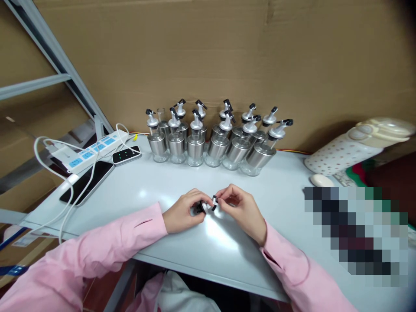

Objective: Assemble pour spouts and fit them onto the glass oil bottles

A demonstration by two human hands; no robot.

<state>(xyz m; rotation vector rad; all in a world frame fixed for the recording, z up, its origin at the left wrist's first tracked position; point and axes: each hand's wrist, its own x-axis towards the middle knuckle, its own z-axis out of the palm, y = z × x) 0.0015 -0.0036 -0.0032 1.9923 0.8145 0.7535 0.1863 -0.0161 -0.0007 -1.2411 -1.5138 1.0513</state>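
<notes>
My left hand point(183, 212) and my right hand point(242, 210) meet over the middle of the white table point(156, 190), both in pink sleeves. Together they pinch a small silver-and-black pourer cap point(205, 205). The left fingers wrap its black base, and the right fingertips grip its other end. Behind them stand several glass-and-steel oil bottles point(217, 145) with pourer spouts, in rows near the cardboard wall. One small bottle point(161, 119) at the back left has no spout.
At the left lie a white power strip point(94, 149) with cables, a black phone point(87, 182) and a small black device point(126, 155). A dotted cream flask point(351, 149) and a white mouse point(321, 180) are at the right. A cardboard wall stands behind.
</notes>
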